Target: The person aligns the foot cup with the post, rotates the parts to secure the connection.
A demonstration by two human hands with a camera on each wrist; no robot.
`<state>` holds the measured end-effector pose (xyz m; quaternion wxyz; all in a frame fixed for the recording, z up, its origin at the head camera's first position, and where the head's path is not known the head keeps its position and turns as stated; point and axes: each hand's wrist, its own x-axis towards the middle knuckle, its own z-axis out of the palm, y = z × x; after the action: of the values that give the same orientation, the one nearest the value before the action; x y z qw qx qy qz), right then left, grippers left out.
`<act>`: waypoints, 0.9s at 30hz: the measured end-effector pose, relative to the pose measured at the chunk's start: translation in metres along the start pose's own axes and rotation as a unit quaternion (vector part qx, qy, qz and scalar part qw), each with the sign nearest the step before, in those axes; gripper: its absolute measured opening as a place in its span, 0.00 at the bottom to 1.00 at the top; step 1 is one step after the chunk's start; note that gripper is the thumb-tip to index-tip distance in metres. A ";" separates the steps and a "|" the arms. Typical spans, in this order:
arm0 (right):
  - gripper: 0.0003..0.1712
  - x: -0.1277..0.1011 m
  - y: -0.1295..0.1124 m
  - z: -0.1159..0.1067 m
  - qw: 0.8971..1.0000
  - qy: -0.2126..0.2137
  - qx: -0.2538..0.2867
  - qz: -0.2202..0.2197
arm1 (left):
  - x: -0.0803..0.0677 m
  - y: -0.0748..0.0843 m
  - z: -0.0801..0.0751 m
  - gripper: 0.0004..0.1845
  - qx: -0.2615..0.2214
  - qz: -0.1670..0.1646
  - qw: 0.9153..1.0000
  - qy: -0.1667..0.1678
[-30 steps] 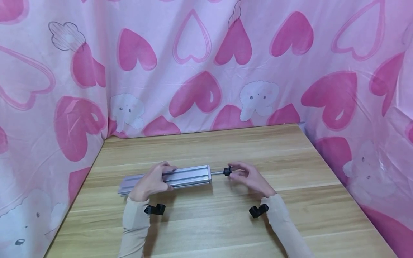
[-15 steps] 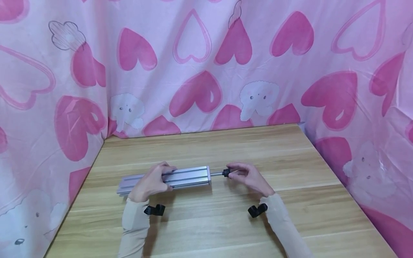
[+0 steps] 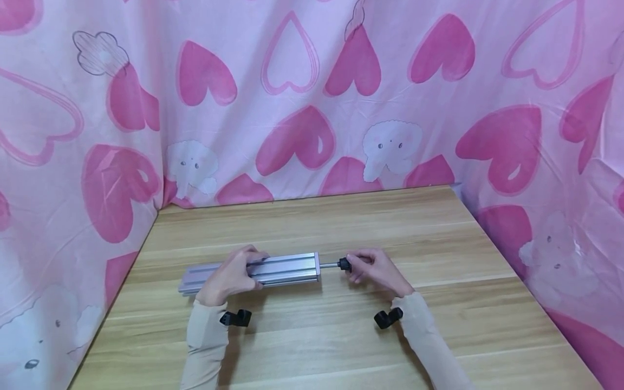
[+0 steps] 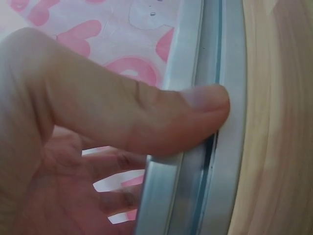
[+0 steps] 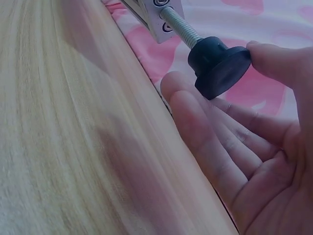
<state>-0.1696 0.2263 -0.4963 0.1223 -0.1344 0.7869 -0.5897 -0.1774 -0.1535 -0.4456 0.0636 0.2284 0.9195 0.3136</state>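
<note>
A silver aluminium profile [image 3: 287, 269] lies crosswise above the wooden table, slightly tilted up to the right. My left hand [image 3: 231, 276] grips its middle from the near side; in the left wrist view the thumb [image 4: 195, 112] lies across the grooved face. From the profile's right end plate juts a threaded stem [image 5: 181, 27] that ends in a black levelling foot [image 5: 220, 68]. My right hand [image 3: 377, 269] holds this foot at its rim, with the thumb [image 5: 269, 58] on one edge and the fingers curled about the other. The stem's inner end is hidden inside the end plate.
The wood-grain tabletop [image 3: 312, 336] stretches around both hands. Pink heart-patterned cloth [image 3: 297, 70] hangs at the back and both sides. Each wrist carries a small black camera mount, one at the left cuff [image 3: 236, 318] and one at the right cuff [image 3: 388, 318].
My right thumb and fingers have shifted round the black foot, from a wider spread to a closer hold. The left hand and profile have barely moved.
</note>
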 end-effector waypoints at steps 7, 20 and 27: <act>0.28 0.002 -0.002 0.004 1.000 0.005 0.000 0.029 | -0.001 0.000 0.002 0.34 0.003 0.003 1.000 0.002; 0.29 0.000 -0.002 0.000 1.000 -0.009 -0.009 0.019 | -0.002 0.002 0.000 0.33 0.005 -0.013 1.000 -0.001; 0.34 -0.003 -0.001 -0.003 0.997 -0.016 0.008 -0.072 | -0.003 0.002 -0.003 0.33 0.002 -0.016 1.000 -0.002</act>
<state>-0.1675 0.2294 -0.4946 0.0929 -0.1994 0.7683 -0.6011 -0.1748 -0.1556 -0.4423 0.0702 0.2147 0.9234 0.3104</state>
